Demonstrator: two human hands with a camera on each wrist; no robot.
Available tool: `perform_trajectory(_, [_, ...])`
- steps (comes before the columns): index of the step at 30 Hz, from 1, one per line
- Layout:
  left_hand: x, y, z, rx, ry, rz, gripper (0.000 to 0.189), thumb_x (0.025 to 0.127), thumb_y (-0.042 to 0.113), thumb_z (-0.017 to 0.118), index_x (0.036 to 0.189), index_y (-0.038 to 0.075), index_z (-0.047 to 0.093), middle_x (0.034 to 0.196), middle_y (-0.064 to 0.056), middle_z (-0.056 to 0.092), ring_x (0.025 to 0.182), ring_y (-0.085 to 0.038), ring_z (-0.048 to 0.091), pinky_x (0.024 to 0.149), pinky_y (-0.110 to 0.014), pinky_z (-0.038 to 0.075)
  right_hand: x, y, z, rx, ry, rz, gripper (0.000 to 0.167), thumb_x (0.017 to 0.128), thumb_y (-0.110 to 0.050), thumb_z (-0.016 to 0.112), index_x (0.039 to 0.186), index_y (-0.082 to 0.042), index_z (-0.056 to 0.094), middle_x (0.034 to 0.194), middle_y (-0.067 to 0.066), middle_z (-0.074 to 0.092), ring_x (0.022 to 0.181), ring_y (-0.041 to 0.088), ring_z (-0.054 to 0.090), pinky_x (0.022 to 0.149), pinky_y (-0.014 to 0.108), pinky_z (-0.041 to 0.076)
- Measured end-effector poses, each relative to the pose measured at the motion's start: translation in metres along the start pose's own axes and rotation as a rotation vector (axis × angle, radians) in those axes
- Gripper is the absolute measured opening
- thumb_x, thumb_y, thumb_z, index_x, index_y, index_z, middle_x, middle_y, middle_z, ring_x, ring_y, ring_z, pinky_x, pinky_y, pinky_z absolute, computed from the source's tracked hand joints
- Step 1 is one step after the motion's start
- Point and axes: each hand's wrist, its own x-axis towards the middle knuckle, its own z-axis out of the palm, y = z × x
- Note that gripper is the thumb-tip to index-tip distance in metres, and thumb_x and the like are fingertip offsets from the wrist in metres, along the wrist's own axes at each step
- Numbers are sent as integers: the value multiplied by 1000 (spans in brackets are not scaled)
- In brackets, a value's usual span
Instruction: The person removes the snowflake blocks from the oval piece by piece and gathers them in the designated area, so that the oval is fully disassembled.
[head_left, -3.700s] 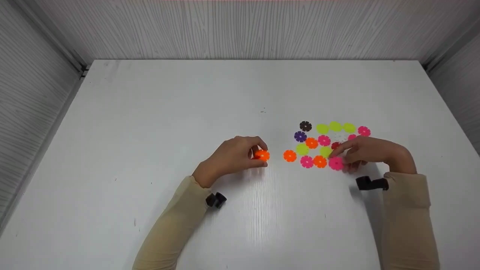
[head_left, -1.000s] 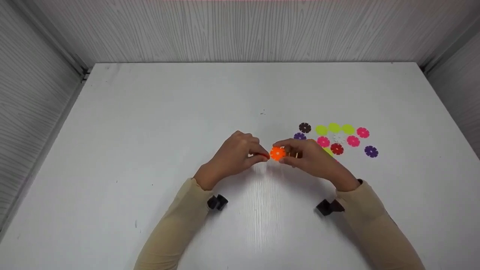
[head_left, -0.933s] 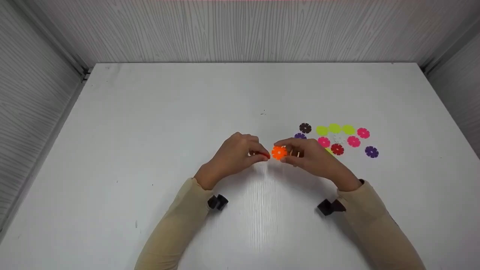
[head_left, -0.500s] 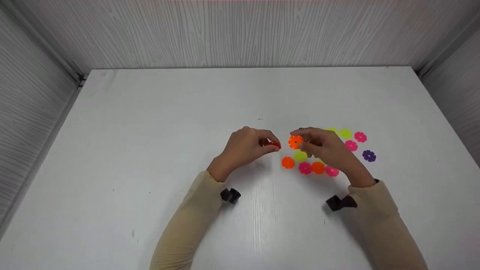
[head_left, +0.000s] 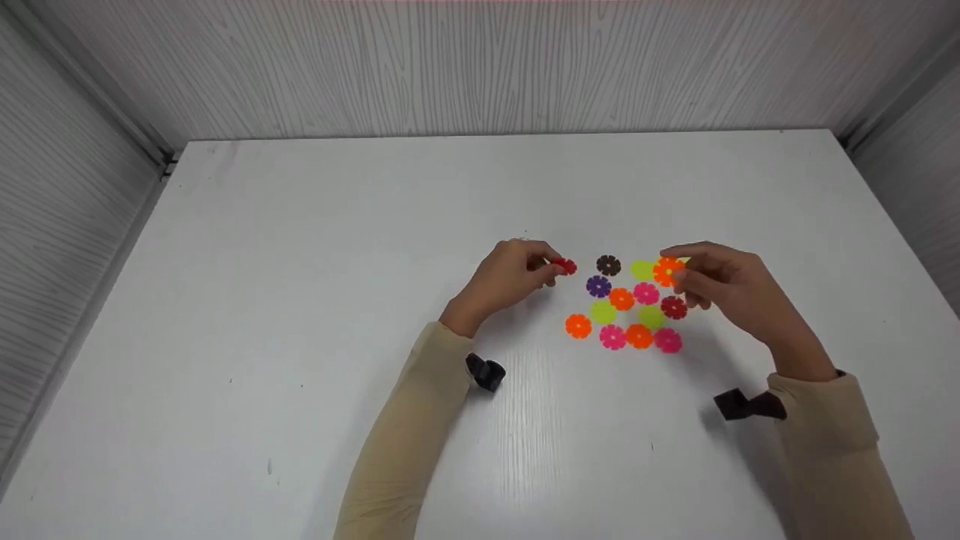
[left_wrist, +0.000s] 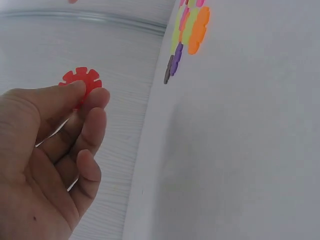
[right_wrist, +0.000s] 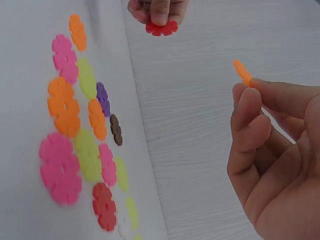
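My left hand [head_left: 506, 276] pinches a red notched snowflake disc [head_left: 569, 267] between thumb and index finger. In the left wrist view that red disc [left_wrist: 83, 73] stands out beyond the fingertips, raised off the table. An orange snowflake disc [head_left: 665, 268] is pinched in my right hand [head_left: 739, 289], held over the back right of the scattered discs. The right wrist view has this orange disc [right_wrist: 242, 70] nearly edge-on. Below lie a yellow-green disc [head_left: 643, 270], a dark red disc [head_left: 674, 307] and a pink disc [head_left: 646, 293], while the right hand covers others.
Nearest the left hand are a dark brown disc [head_left: 608, 265] and a purple disc [head_left: 598, 286]. Several more, including an orange disc [head_left: 577, 326] and a pink disc [head_left: 667, 340], lie flat on the white table [head_left: 337, 300]. A wood-grain panel [head_left: 480, 67] rises behind.
The left hand first held an orange disc together with the red one; the right hand took the orange disc. Both hands have since moved apart, the right going rightward and the left slightly forward.
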Motion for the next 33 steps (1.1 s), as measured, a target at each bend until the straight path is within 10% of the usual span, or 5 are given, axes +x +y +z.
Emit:
perform_trajectory(9, [14,3,12,50,-43,-71,21,94,23,63,111,15,73,104,1,69,93,-14,55,83,-23,48,-20,18,-29,-125,-25,49,25,95,-10,58,120,-7,62,77,-4,62,63,17,56,55,23,48])
perform_trajectory(20, [21,-2,19,-61,-19,-129,17,92,19,66,108,19,71,92,1,66,77,-16,57,66,-23,50,-44,40,-44,-264,-43,111,28,95,-7,58,122,-7,60,78,0,64,64,17,57,54,24,47])
perform_trajectory(33, [21,-8,22,21,-4,-173,21,92,17,59,111,20,69,95,-1,66,85,-17,59,81,-31,49,-57,51,-43,-259,-139,179,29,95,-9,58,125,-9,59,81,5,63,65,18,58,54,25,47])
